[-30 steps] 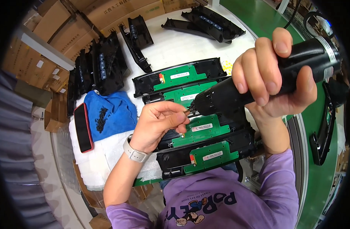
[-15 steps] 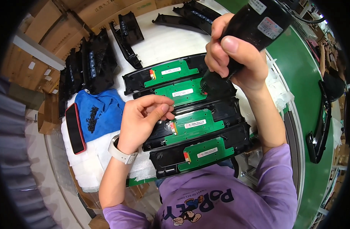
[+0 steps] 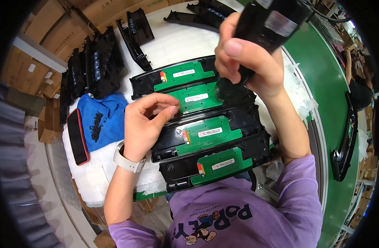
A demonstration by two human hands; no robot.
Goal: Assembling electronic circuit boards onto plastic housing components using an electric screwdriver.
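Several long black plastic panels, each with a green circuit board, lie stacked side by side on the white table in front of me. My right hand grips a black electric screwdriver, held upright with its tip down on the second panel's board. My left hand, a white watch on its wrist, hovers at the left end of that board with thumb and fingertips pinched together; whether a screw is between them is too small to tell.
A blue cloth with a heap of small black screws lies left of the panels, next to a red-edged phone. More black panels stand at the back left. A green conveyor carries another panel at right.
My right hand has swung the screwdriver from lying sideways to upright over the second board. My left hand has shifted a little up along the panels.
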